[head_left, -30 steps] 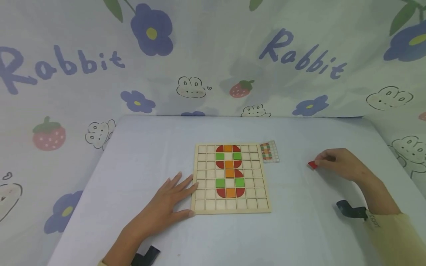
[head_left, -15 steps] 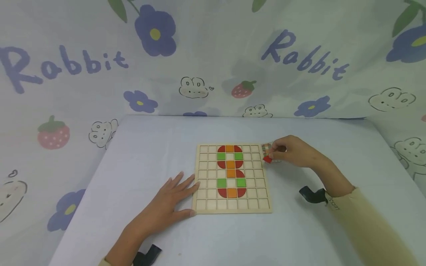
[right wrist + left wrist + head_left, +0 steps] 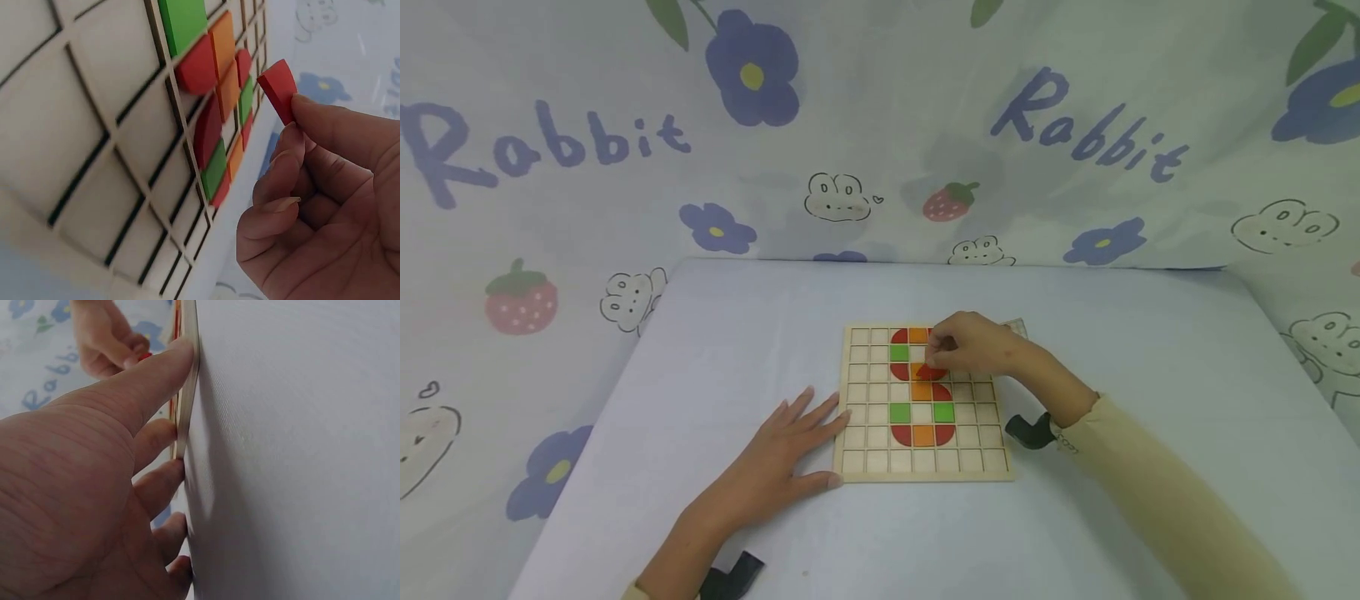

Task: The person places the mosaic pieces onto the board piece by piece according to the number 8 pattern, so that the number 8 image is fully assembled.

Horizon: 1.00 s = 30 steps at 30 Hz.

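A square wooden grid board (image 3: 876, 461) lies on the white table, with red, orange and green tiles set in its middle columns. My left hand (image 3: 775, 467) lies flat at its left side, spread fingers touching the frame and thumb by the near corner. Over the upper middle of the board is my right hand (image 3: 970, 343), its thumb and fingers pinching a red tile (image 3: 279, 87) with one rounded edge. In the right wrist view that tile is held up off the grid. The hand hides some upper tiles in the head view.
A small printed card (image 3: 1018, 327) sits beyond the board's right side, mostly covered by the right hand. Behind the table hangs a patterned cloth (image 3: 880, 125). A dark wrist mount (image 3: 1030, 432) juts from the right sleeve near the board's edge.
My right hand has carried the red tile leftward from the right part of the table, past the card, to above the board. The left hand stays at the board's edge.
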Each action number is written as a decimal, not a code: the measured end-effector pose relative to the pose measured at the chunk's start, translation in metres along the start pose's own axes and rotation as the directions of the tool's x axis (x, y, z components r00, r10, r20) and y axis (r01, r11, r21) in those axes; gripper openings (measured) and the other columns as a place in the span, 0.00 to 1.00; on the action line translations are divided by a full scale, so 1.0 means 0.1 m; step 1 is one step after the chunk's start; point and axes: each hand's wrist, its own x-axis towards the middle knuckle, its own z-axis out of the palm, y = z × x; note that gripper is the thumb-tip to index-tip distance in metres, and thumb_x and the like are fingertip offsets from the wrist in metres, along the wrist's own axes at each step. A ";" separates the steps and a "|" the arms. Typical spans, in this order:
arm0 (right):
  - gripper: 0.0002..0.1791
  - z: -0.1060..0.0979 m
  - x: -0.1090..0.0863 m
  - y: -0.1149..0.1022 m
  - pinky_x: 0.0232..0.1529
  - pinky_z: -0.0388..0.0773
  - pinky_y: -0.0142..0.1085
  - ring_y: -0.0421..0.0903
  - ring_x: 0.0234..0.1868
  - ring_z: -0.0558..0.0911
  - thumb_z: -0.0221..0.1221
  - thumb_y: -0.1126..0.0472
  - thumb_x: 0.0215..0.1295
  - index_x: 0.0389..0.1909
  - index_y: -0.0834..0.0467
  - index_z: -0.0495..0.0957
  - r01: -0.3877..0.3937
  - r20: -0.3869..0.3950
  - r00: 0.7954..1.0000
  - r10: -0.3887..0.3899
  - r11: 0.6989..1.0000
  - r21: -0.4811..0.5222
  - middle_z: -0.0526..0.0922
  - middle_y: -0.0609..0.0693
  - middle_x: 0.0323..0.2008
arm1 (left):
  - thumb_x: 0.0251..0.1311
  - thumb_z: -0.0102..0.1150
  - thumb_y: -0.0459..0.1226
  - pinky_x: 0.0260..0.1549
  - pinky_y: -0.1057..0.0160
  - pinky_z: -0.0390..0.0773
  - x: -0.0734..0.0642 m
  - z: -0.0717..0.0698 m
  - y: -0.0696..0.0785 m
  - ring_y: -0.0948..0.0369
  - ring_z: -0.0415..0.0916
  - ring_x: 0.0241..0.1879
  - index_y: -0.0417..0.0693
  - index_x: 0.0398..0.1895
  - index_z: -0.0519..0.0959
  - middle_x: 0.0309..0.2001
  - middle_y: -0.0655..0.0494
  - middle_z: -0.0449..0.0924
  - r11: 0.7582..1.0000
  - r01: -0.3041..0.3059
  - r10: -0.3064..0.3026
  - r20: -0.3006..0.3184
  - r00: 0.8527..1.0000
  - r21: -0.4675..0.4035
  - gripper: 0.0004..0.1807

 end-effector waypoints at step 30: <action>0.04 0.41 0.02 -0.13 0.42 0.80 0.34 0.41 0.38 0.77 0.65 0.61 0.73 0.45 0.52 0.86 0.099 -0.034 0.994 -0.105 0.983 -0.155 0.82 0.40 0.38 | 0.61 0.74 0.52 0.80 0.42 0.41 0.03 0.01 0.01 0.49 0.38 0.83 0.58 0.80 0.68 0.82 0.62 0.53 0.999 -0.036 0.036 0.001 0.999 -0.008 0.44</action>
